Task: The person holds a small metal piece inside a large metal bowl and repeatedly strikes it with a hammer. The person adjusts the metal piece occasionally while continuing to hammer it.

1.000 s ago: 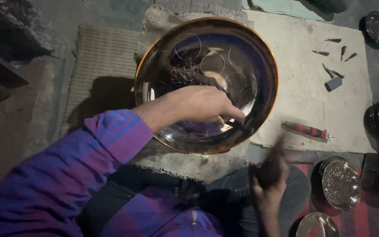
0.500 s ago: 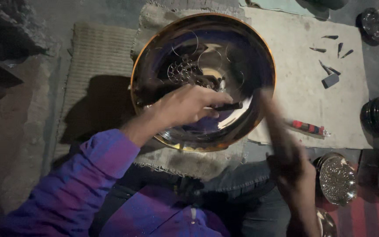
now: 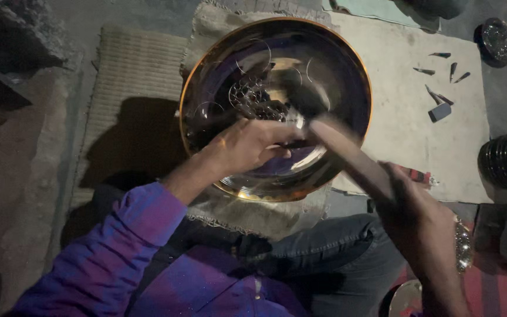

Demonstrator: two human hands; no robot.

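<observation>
The bowl, a big polished metal one with a gold rim and a patch of engraved pattern inside, lies tilted on a burlap mat on the floor, just ahead of the person's knees. It looks stiff, fairly heavy and slippery, and is probably best gripped at the rim. The left hand rests inside it, fingers pinched as if around a small tool, too hidden to tell. The right hand is clenched on a blurred wooden stick reaching over the bowl. Small punches lie on a pale sheet to the right.
</observation>
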